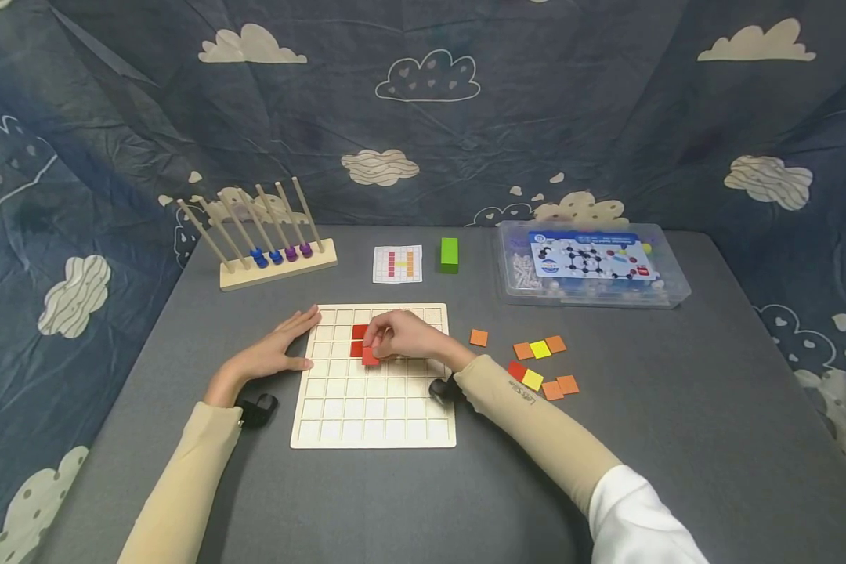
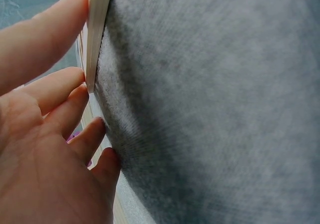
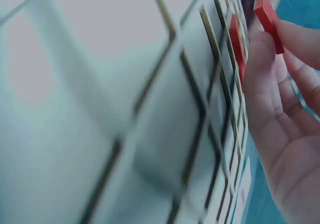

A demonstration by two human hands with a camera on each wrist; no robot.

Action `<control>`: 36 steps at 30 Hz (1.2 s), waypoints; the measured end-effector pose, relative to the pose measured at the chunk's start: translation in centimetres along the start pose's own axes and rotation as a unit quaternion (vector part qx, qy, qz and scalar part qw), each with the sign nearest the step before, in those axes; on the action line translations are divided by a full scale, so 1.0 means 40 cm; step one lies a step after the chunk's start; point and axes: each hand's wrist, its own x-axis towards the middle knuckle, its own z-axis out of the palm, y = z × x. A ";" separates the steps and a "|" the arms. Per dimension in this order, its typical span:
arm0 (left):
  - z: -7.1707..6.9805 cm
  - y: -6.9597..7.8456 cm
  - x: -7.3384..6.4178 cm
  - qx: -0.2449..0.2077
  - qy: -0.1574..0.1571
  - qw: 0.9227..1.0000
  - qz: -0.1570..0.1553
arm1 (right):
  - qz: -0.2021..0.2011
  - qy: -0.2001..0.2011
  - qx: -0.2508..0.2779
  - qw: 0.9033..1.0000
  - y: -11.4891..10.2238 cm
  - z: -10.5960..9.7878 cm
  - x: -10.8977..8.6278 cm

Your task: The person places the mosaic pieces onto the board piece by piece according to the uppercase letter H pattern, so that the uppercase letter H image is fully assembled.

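The right hand [image 1: 405, 335] pinches a red square [image 1: 370, 357] between thumb and finger, the square tilted a little over the board [image 1: 374, 432]. Two more red squares [image 1: 359, 332] sit in board slots, just past the pinching fingertips. The left hand [image 1: 271, 350] is spread out, holding nothing, and touches the board's left edge. I think it's best to tip the square flat, line up its corners, then let go softly while the left hand stops the board sliding. Far past the right hand, to its right, a clear box [image 1: 609, 301] has white bits [image 1: 524, 270] inside
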 end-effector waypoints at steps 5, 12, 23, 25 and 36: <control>0.001 -0.004 0.001 -0.005 -0.001 1.000 0.002 | 0.016 -0.001 -0.059 0.998 -0.015 0.042 0.036; -0.002 -0.006 0.000 -0.008 0.000 1.000 0.006 | 0.027 0.006 -0.122 0.992 -0.032 0.060 0.041; -0.002 -0.005 -0.002 -0.005 0.001 1.000 0.002 | 0.012 0.011 -0.126 0.992 -0.030 0.063 0.026; -0.001 -0.005 -0.002 -0.005 0.000 1.000 0.002 | 0.008 0.010 -0.090 0.996 -0.024 0.054 0.018; -0.001 0.000 -0.005 -0.011 -0.001 1.000 0.006 | 0.002 0.008 0.039 0.999 0.043 -0.090 -0.109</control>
